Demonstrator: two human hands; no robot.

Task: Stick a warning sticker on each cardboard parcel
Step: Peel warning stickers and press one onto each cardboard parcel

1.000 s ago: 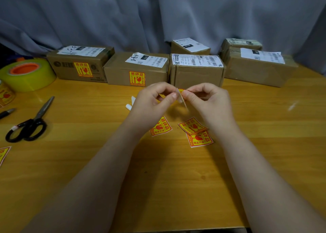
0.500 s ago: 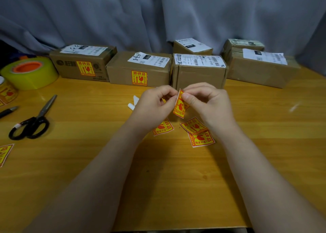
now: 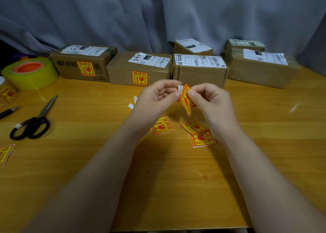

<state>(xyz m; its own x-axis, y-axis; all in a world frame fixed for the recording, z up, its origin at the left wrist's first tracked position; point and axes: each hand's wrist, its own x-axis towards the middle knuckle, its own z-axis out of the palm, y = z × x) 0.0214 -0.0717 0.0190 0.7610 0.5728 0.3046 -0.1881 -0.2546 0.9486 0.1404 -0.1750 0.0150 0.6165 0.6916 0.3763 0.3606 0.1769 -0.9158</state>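
Observation:
A yellow-and-red warning sticker (image 3: 186,100) hangs between my two hands above the table. My right hand (image 3: 207,100) pinches the sticker; my left hand (image 3: 157,98) pinches a white corner of its backing paper (image 3: 180,88), curled away. Several cardboard parcels line the back: the left parcel (image 3: 82,63) and the second parcel (image 3: 139,68) each carry a sticker on the front. The middle parcel (image 3: 200,73), the small parcel behind it (image 3: 192,47) and the right parcels (image 3: 261,68) show none. Three loose stickers (image 3: 163,126) (image 3: 194,126) (image 3: 202,139) lie under my hands.
A yellow tape roll with an orange core (image 3: 30,73) stands at the far left. Black scissors (image 3: 33,121) and a pen (image 3: 8,111) lie left. White backing scraps (image 3: 132,103) rest near my left hand. Another sticker (image 3: 5,153) lies at the left edge. A grey curtain hangs behind.
The sticker has turned from edge-on to face-on between my fingers, and a white backing corner has lifted at its top under my left fingers. My hands have drifted slightly apart.

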